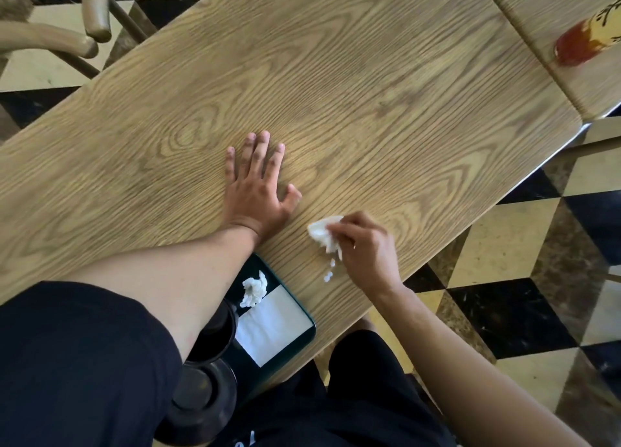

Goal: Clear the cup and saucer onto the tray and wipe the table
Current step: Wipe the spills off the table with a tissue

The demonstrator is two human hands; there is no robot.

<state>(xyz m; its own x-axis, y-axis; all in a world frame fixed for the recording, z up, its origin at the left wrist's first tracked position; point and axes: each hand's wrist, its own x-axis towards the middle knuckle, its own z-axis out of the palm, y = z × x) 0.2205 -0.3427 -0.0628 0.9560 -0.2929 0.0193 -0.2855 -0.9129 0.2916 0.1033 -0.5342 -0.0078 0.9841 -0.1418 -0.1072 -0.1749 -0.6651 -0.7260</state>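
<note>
My left hand [257, 184] lies flat on the wooden table [336, 94], fingers spread and straight. My right hand [366, 245] pinches a crumpled white tissue [322, 233] against the tabletop near the front edge. Small white tissue bits [329, 273] lie just below it. A dark tray [302, 337] sits at the table's near edge, partly under my left forearm. On it are a crumpled tissue [253, 290], a flat white napkin [274, 325] and a dark cup [215, 332]. A second dark round piece [201, 396], perhaps the saucer, sits lower, half hidden.
A second wooden table [571, 16] adjoins at the upper right with a red and yellow object [584, 40] on it. Chair arms [67, 33] stand at the upper left. The floor is checkered black and cream tile [521, 312].
</note>
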